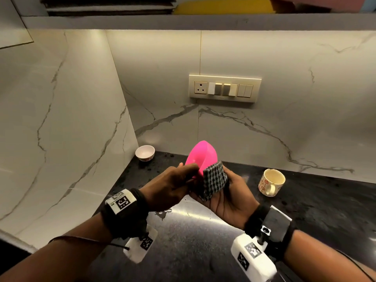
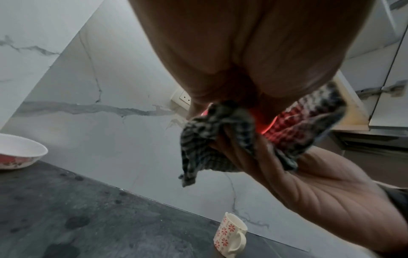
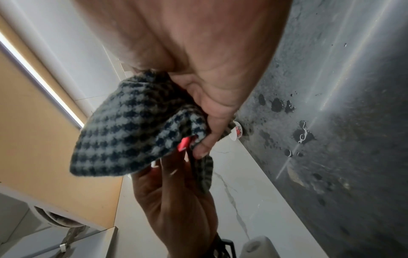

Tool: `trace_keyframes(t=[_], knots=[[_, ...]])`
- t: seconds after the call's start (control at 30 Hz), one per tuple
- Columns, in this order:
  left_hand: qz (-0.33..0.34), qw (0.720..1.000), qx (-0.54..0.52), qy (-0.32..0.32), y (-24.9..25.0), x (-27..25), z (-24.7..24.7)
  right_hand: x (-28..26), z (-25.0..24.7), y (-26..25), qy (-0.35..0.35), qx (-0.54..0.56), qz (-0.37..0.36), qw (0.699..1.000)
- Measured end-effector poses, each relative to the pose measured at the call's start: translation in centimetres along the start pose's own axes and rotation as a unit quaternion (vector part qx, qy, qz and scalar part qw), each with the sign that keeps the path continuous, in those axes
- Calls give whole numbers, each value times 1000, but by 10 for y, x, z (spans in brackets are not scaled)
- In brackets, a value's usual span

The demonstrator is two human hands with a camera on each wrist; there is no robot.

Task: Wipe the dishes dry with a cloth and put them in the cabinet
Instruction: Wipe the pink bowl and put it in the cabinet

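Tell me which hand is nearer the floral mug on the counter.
Right. The right hand, holding the cloth, is just left of the floral mug; the left hand grips the pink bowl farther left.

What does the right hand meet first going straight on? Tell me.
Most likely the pink bowl: the right hand holds the checked cloth against it, while the left hand grips it.

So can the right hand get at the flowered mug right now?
Probably, for reach: nothing stands between the right hand and the mug on the counter, but that hand is gripping the cloth.
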State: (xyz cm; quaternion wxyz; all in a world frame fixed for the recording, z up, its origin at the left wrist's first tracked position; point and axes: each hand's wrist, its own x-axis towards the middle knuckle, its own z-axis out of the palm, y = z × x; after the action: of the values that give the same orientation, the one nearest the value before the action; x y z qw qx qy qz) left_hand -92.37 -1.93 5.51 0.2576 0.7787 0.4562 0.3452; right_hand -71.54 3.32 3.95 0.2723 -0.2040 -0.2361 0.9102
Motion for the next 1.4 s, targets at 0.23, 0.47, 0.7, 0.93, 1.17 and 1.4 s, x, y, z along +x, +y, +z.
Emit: trace_keyframes(t=[0.23,0.47,0.7,0.93,1.17,1.4], knots=[[-32,998,55,-18,-21,-3,-7,-9,-4,0,56,-38,5,998],[-45,992,99,-57,-31,-15,-4,-17,-5,-12,106,-168,-48,979],[-7,990,119,-80,-18,-11,3,1,-15,-8,119,-252,-61,959],[-44,999,-15,17,-20,-8,3,10,-47,-14,133,-270,-58,952],[-84,993,-62,54,-28,-16,-4,7,-98,23,90,-792,11,604],[-115,988,-90,53,-31,-22,-3,5,-149,65,33,-900,136,412]])
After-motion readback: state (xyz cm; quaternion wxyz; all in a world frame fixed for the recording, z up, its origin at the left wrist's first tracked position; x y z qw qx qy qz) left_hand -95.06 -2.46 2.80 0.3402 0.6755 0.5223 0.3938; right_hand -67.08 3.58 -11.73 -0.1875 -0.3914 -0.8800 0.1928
